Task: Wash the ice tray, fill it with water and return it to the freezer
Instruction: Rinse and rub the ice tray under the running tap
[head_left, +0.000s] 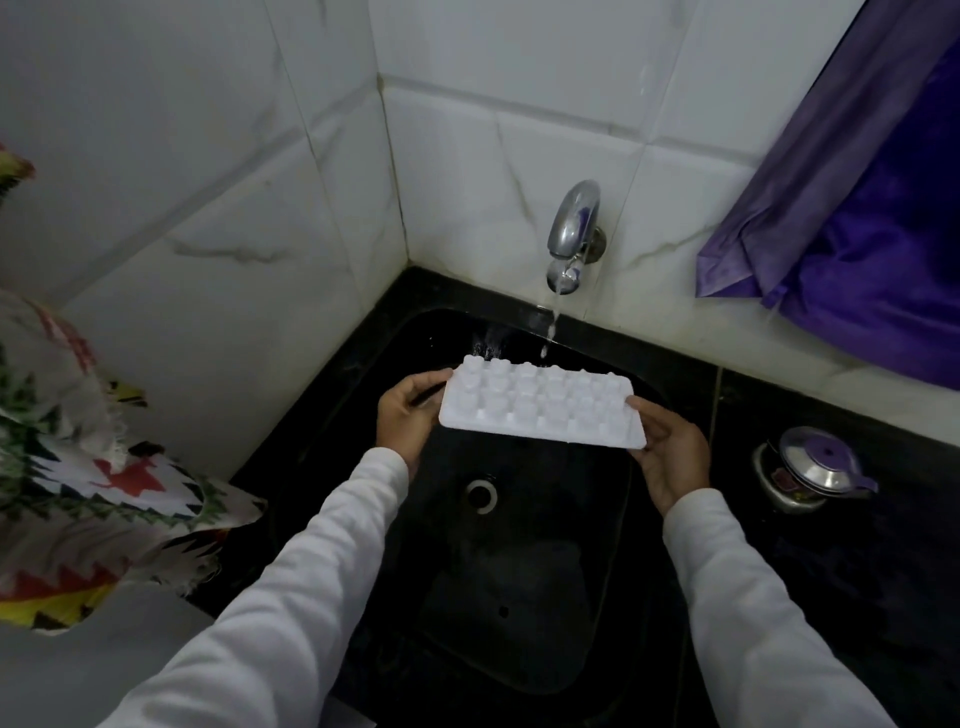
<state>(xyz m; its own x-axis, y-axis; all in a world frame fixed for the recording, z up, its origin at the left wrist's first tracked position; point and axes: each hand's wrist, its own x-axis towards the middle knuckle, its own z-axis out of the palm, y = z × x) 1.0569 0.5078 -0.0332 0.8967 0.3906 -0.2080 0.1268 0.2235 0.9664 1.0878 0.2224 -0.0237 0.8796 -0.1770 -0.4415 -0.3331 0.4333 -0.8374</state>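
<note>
A white plastic ice tray (540, 402) is held over the black sink (363, 358), turned upside down so the bumps of its cells face up. My left hand (408, 413) grips its left end and my right hand (670, 457) grips its right end. Both arms wear white sleeves. A chrome wall tap (571, 228) above the sink is running, and its thin stream falls onto the far edge of the tray.
The drain hole (482, 496) lies below the tray. A small steel pot with a purple-handled lid (810, 470) stands on the black counter at right. A purple curtain (857, 234) hangs at upper right. Patterned cloth (78, 467) lies at left.
</note>
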